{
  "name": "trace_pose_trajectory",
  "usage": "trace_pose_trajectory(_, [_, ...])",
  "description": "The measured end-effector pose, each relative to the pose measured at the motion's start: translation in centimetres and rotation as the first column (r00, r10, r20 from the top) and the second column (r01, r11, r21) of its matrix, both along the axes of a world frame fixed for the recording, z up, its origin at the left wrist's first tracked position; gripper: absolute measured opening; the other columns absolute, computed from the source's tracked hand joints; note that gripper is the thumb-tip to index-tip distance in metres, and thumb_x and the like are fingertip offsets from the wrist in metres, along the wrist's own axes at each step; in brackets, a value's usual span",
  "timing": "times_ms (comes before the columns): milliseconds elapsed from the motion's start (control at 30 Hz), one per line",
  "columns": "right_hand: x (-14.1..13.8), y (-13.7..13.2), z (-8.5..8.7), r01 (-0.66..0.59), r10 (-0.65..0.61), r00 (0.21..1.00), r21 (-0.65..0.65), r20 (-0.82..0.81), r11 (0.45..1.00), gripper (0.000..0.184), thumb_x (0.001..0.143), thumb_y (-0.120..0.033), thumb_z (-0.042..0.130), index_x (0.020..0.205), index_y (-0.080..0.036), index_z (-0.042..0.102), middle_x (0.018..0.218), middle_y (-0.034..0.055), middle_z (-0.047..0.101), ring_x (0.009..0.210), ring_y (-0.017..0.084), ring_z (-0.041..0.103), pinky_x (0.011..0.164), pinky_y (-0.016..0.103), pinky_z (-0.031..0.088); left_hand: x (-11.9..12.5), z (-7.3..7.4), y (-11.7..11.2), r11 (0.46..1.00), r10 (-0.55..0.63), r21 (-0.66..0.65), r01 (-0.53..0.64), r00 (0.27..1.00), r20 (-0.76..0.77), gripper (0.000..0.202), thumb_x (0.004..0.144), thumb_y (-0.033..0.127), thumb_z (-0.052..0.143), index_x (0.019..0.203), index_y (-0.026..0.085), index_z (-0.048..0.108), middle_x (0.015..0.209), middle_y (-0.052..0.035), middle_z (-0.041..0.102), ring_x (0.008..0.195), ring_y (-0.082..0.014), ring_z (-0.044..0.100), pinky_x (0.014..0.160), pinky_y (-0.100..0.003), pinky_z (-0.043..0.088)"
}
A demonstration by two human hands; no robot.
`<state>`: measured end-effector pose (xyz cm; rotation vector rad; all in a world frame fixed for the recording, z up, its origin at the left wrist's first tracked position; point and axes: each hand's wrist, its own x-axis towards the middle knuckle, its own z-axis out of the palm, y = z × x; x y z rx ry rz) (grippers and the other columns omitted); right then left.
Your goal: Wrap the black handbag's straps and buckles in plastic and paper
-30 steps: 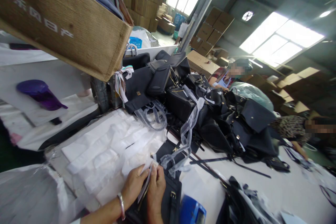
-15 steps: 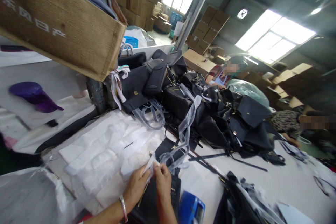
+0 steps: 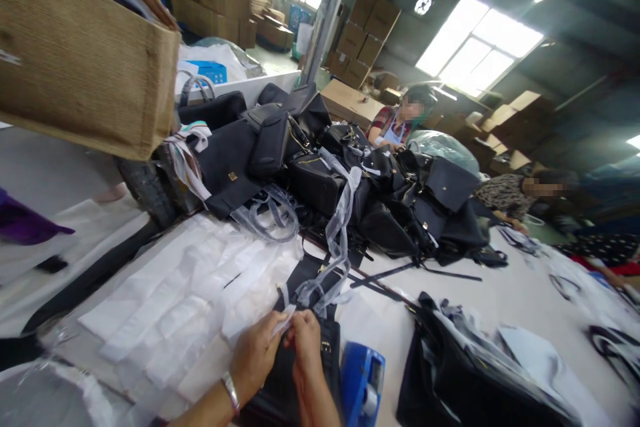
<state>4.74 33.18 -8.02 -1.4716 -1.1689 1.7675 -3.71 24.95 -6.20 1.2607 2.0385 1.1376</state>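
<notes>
Both hands meet over a black handbag (image 3: 280, 380) with gold hardware, low in the head view. Between the fingers of my left hand (image 3: 257, 350) is a narrow white strip (image 3: 284, 321), apparently thin paper or plastic. My right hand (image 3: 306, 340) is closed right beside it, pinching at the strip's other side; its fingertips are partly hidden. Clear plastic-wrapped straps (image 3: 343, 230) trail down to the bag just beyond my hands. A blue tape dispenser (image 3: 361, 383) stands to the right of my right forearm.
White sheets (image 3: 185, 307) lie in layers on the left. A heap of black handbags (image 3: 320, 180) spans the far side. Another black bag (image 3: 465, 367) sits at right. A burlap bag (image 3: 90, 60) hangs at upper left. Two people (image 3: 390, 123) work across the table.
The camera view has swung to the right, so the surroundings appear shifted left. My hands stay close together on the strip, with the right fingers curled tighter.
</notes>
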Motion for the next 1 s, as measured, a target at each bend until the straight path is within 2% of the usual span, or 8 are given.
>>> trace_pose_trajectory(233, [1.2, 0.2, 1.1, 0.007, -0.007, 1.000, -0.037, -0.023, 0.999, 0.032, 0.074, -0.049, 0.061, 0.067, -0.020, 0.049, 0.047, -0.0041, 0.055, 0.039, 0.010, 0.051, 0.040, 0.020, 0.042, 0.3, -0.8, 0.4, 0.987, -0.163, -0.023, 0.162, 0.966, -0.198, 0.036, 0.092, 0.014, 0.033, 0.123, 0.023, 0.050, 0.096, -0.0066, 0.065, 0.085, -0.0188, 0.065, 0.070, -0.028, 0.053])
trace_pose_trajectory(333, [1.6, 0.0, 1.8, -0.020, 0.019, 1.000, -0.011, -0.021, 1.000, 0.041, 0.078, -0.058, 0.058, 0.068, -0.019, 0.049, 0.050, -0.0020, 0.058, 0.042, 0.011, 0.054, 0.042, 0.021, 0.044, 0.6, -0.6, 0.3, 0.981, -0.193, -0.041, 0.188, 0.948, -0.255, 0.037, 0.093, 0.015, 0.031, 0.124, 0.022, 0.051, 0.093, -0.0071, 0.064, 0.079, -0.0185, 0.064, 0.066, -0.028, 0.053])
trace_pose_trajectory(467, [2.3, -0.1, 1.9, -0.058, 0.060, 0.994, 0.029, -0.095, 0.998, 0.039, 0.071, -0.054, 0.069, 0.070, -0.018, 0.053, 0.055, -0.0016, 0.060, 0.047, 0.012, 0.055, 0.046, 0.023, 0.046, 0.9, 0.2, 0.0, 0.976, -0.212, 0.000, 0.218, 0.945, -0.248, 0.040, 0.091, 0.014, 0.034, 0.125, 0.023, 0.052, 0.099, -0.0091, 0.066, 0.081, -0.0185, 0.066, 0.070, -0.028, 0.055])
trace_pose_trajectory(533, [2.8, 0.0, 1.7, -0.056, 0.065, 0.989, 0.074, -0.129, 0.996, 0.037, 0.069, -0.051, 0.070, 0.069, -0.018, 0.053, 0.055, -0.0026, 0.059, 0.048, 0.012, 0.055, 0.048, 0.023, 0.046, 0.9, 0.9, -0.1, 0.970, -0.231, 0.042, 0.241, 0.960, -0.160, 0.039, 0.090, 0.017, 0.038, 0.126, 0.025, 0.052, 0.113, -0.0102, 0.064, 0.098, -0.0218, 0.064, 0.084, -0.034, 0.054])
trace_pose_trajectory(600, [3.3, 0.2, 1.6, -0.056, 0.072, 0.989, 0.120, -0.131, 0.991, 0.035, 0.072, -0.050, 0.068, 0.070, -0.018, 0.054, 0.056, -0.0030, 0.058, 0.048, 0.012, 0.055, 0.049, 0.023, 0.045, 0.9, 1.5, -0.1, 0.968, -0.247, 0.055, 0.244, 0.967, 0.067, 0.037, 0.091, 0.026, 0.042, 0.127, 0.026, 0.052, 0.125, -0.0091, 0.061, 0.114, -0.0239, 0.058, 0.097, -0.037, 0.048])
trace_pose_trajectory(733, [4.2, -0.3, 2.3, -0.069, 0.086, 0.994, 0.224, -0.068, 0.972, 0.025, 0.081, -0.043, 0.059, 0.079, -0.019, 0.056, 0.062, -0.0025, 0.060, 0.052, 0.013, 0.056, 0.051, 0.023, 0.045, 1.4, 1.5, 0.2, 0.995, 0.006, -0.085, 0.052, 0.821, 0.570, 0.046, 0.086, 0.046, 0.051, 0.121, 0.017, 0.051, 0.106, -0.0112, 0.071, 0.099, -0.0251, 0.066, 0.090, -0.038, 0.051])
trace_pose_trajectory(867, [4.5, -1.2, 3.2, -0.104, 0.043, 0.987, 0.411, 0.156, 0.906, 0.010, 0.085, -0.028, 0.054, 0.083, -0.020, 0.059, 0.070, -0.0015, 0.062, 0.061, 0.014, 0.058, 0.058, 0.022, 0.043, 1.9, 1.0, 0.6, 0.980, 0.102, -0.194, 0.049, 0.715, 0.691, 0.045, 0.075, 0.050, 0.065, 0.103, 0.015, 0.058, 0.089, -0.0086, 0.074, 0.077, -0.0223, 0.069, 0.073, -0.033, 0.054])
trace_pose_trajectory(1000, [5.5, -1.4, 3.2, -0.181, 0.082, 0.972, 0.476, 0.222, 0.861, 0.010, 0.082, -0.019, 0.055, 0.089, -0.022, 0.061, 0.074, -0.0024, 0.063, 0.063, 0.013, 0.057, 0.058, 0.020, 0.040, 1.7, 1.2, 1.3, 0.954, 0.080, -0.264, 0.143, 0.728, 0.681, 0.041, 0.070, 0.050, 0.070, 0.091, 0.016, 0.063, 0.077, -0.0032, 0.072, 0.070, -0.0189, 0.066, 0.064, -0.026, 0.050])
